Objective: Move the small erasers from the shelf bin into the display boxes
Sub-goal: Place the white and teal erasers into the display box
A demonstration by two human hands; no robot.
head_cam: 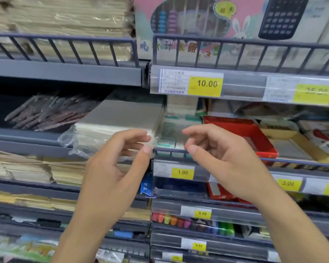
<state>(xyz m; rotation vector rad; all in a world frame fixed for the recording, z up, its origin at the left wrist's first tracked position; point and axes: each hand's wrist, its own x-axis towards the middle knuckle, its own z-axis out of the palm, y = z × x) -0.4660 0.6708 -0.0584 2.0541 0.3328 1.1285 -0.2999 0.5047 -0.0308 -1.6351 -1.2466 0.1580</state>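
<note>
left hand (120,168) and right hand (217,158) raised before shelf, fingers loosely curled, holding nothing. small erasers (171,133) blurred, stacked behind shelf rail (292,161) between hands. red display box (254,137) just right.

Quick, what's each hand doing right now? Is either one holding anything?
Left hand: open, fingers loosely curled, holding nothing visible.
Right hand: open, fingers loosely curled, holding nothing visible.

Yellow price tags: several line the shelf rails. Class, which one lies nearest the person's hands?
The tag reading 1.00, on the rail just below and between the left hand and right hand. The 10.00, 5.00 and 3.00 tags sit farther off.
</note>
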